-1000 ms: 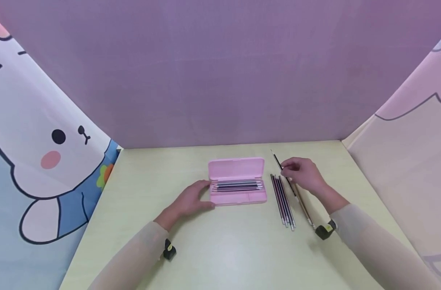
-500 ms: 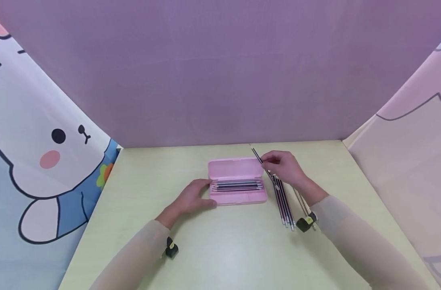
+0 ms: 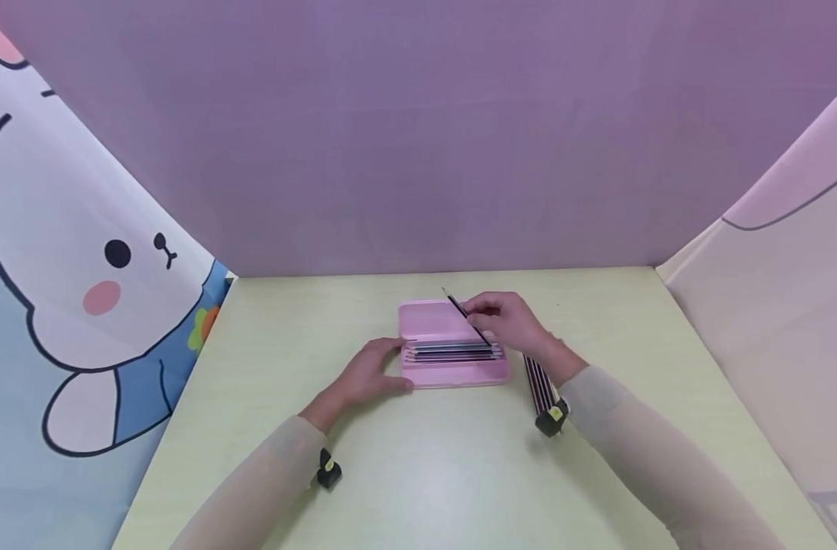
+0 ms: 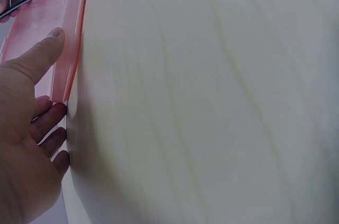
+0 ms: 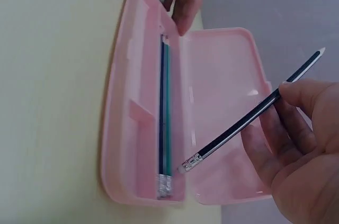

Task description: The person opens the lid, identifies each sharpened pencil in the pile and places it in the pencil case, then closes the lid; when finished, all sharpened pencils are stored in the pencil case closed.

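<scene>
A pink pencil case (image 3: 435,375) lies open on the table, its lid (image 5: 220,70) folded back. Several pencils (image 3: 451,353) rest side by side in its rear compartment. My left hand (image 3: 366,374) holds the left end of the case, thumb at the front corner and fingers around the end. Between thumb and fingers, my right hand (image 3: 508,319) pinches a dark striped pencil (image 5: 238,125) with a white eraser in a silver ferrule. That pencil slants over the case, its tip up and away, its eraser end just above the rear compartment.
Right of the case lies a bundle of dark striped pencils (image 3: 538,386), partly hidden by my right wrist. A purple panel (image 3: 418,153) stands along the table's back edge. Printed cloth walls (image 3: 143,321) rise at both sides.
My right hand has carried the pencil leftward from above the loose pencils to over the case. My left hand stays at the case's left end.
</scene>
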Tool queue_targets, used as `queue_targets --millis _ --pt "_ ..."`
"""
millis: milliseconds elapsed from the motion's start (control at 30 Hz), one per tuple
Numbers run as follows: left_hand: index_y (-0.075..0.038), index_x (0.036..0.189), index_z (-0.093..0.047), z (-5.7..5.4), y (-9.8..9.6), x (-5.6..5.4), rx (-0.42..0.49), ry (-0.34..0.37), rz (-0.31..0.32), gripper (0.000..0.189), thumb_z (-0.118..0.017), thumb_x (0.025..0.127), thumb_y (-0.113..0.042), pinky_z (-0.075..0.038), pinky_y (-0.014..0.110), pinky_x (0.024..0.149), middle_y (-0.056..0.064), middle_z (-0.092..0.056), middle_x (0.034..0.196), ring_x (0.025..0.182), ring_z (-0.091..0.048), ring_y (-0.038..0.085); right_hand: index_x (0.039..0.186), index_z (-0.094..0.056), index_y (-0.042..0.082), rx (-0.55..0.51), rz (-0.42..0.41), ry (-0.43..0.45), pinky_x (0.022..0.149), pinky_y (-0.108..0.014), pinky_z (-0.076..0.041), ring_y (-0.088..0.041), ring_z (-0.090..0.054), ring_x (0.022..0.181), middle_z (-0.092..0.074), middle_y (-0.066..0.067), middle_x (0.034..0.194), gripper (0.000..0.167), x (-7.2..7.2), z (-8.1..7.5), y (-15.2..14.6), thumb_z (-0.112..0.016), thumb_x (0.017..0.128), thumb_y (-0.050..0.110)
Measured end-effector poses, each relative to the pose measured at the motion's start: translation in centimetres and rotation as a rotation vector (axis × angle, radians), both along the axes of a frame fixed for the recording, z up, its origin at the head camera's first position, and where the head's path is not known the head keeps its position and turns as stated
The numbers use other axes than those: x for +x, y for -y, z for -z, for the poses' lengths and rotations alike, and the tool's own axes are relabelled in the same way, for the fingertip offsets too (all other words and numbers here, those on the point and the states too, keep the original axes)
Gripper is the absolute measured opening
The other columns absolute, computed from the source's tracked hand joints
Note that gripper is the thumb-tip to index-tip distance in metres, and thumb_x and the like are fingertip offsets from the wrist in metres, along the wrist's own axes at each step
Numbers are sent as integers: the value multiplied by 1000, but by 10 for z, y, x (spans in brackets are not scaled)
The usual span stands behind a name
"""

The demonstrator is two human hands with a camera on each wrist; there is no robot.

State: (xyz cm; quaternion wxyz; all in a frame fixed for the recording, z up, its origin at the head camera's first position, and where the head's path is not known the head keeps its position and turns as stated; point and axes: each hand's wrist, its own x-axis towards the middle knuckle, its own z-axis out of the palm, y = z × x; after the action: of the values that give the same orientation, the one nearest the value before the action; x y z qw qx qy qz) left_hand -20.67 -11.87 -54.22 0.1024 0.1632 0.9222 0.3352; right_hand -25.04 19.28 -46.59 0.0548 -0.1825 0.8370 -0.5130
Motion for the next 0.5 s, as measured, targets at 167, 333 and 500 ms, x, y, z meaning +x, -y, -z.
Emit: queue_targets --millis 167,333,500 --pt "-16 156 -44 -2 -3 1 -5 -1 5 92 -87 79 -45 -31 53 124 8 -47 158 148 -40 31 110 -78 5 8 -23 -8 81 -21 -57 -17 -67 95 -75 -11 115 18 2 14 5 -73 93 4" --pt "-16 156 -44 -1 -6 1 10 -4 8 92 -87 79 -43 -31 53 124 8 -48 157 147 -41 31 108 -78 3 22 -50 -16 79 -23 -57 -17 -67 91 -76 -12 108 16 3 25 6 -72 93 1" --pt "-14 154 -46 -1 -6 1 25 -14 3 92 -89 78 -40 -32 54 123 10 -50 156 146 -42 33 108 -78 5 37 -94 -14 81 -26 -58 -18 -68 91 -76 -10 103 16 3 29 10 -72 93 3"
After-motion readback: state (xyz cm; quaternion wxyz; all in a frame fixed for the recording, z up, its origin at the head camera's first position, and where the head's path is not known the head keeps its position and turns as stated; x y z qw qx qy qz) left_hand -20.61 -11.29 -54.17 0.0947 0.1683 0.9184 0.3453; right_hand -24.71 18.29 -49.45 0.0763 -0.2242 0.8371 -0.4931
